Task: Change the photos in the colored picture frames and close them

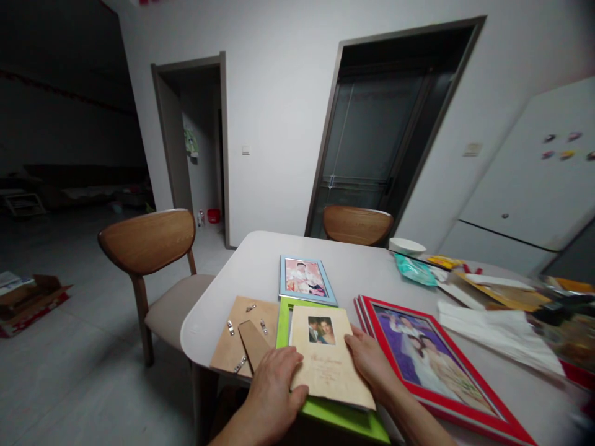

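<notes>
A cream card [332, 371] with a small photo of a couple and faint script lies over a lime-green picture frame [341, 424] at the table's front edge. My left hand [276, 379] grips the card's left edge, thumb near its lower corner. At its right edge, my right hand [369, 359] also has hold of it, fingers partly hidden. To the left is a brown frame backing board [223, 341] with metal clips and a stand. Beyond the green frame lies a light-blue framed photo [304, 277]. Red picture frames [418, 353] are stacked beside my right hand.
The white table [260, 260] holds a white bowl [406, 247], a teal packet [415, 269], white paper [499, 334] and more clutter on its right. Wooden chairs stand at the left [153, 241] and far side [357, 225]. An open cardboard box [32, 303] sits on the floor.
</notes>
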Motion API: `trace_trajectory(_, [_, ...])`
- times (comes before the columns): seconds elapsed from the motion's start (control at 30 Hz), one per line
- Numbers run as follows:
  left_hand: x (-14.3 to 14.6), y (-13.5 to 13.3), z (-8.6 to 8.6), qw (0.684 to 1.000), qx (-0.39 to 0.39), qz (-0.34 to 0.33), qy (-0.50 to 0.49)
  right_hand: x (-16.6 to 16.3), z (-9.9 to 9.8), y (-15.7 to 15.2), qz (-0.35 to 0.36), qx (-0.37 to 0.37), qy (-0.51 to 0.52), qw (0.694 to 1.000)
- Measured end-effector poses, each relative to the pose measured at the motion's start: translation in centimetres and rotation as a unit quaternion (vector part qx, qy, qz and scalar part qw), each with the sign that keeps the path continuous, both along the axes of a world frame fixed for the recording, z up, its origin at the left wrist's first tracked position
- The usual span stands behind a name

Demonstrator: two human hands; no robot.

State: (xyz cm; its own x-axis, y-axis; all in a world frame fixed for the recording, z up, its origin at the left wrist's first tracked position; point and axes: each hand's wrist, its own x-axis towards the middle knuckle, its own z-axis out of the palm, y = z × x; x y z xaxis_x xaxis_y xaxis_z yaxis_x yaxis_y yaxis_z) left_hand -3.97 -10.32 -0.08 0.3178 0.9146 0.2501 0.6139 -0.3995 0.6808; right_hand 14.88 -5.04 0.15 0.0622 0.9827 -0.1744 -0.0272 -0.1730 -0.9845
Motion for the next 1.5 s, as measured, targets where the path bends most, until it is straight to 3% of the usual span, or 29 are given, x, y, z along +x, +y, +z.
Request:
trace_trajectory(0.17, [0.0,-0.1,0.3,0.997,0.005,-0.022,0.071,-0.1,-0.2,1.0,-0.004,0.011,-0.087,0.996])
trace_trajectory(0.27, [-0.1,-0.2,0.3,0.994,0.014,-0.058,0.096,0.1,-0.4,1.1,-0.028,0.051,-0.205,0.977])
trace_trajectory(0.37, [0.0,-0.1,0.2,0.993,0.019,-0.058,0.105,0.1,-0.5,0.7,-0.057,0.115,-0.395,0.910])
trace_trajectory(0.5, [0.4,0.0,0.4,0.992,0.019,-0.053,0.115,-0.1,-1.0,0.0,-0.007,0.180,-0.560,0.809])
trace_trajectory(0.63, [-0.2,-0.3,0.8,0.991,-0.004,-0.048,0.127,0.3,-1.9,-0.4,0.023,0.179,-0.619,0.765])
trace_trajectory(0.8, [-4.9,0.0,0.7,0.984,-0.027,0.005,0.177,-0.4,-1.5,-1.0,0.034,0.187,-0.610,0.770])
trace_trajectory(1.0, [-10.4,1.5,-2.0,0.965,-0.022,0.137,0.225,-6.9,0.5,-2.5,0.141,0.272,-0.524,0.794])
trace_trajectory(1.13, [-10.9,1.8,-2.9,0.970,0.014,0.134,0.204,-11.2,0.6,-3.3,0.178,0.301,-0.510,0.786])
trace_trajectory(1.23, [-10.9,1.8,-2.7,0.973,0.024,0.136,0.185,-12.6,-0.1,-3.2,0.170,0.299,-0.501,0.794])
trace_trajectory(1.4, [-10.4,1.8,-1.1,0.978,0.077,0.136,0.139,-11.7,0.5,-3.1,0.148,0.315,-0.414,0.841])
trace_trajectory(1.5, [-8.8,1.6,0.5,0.980,0.104,0.123,0.112,-9.7,1.9,-3.4,0.132,0.333,-0.397,0.845])
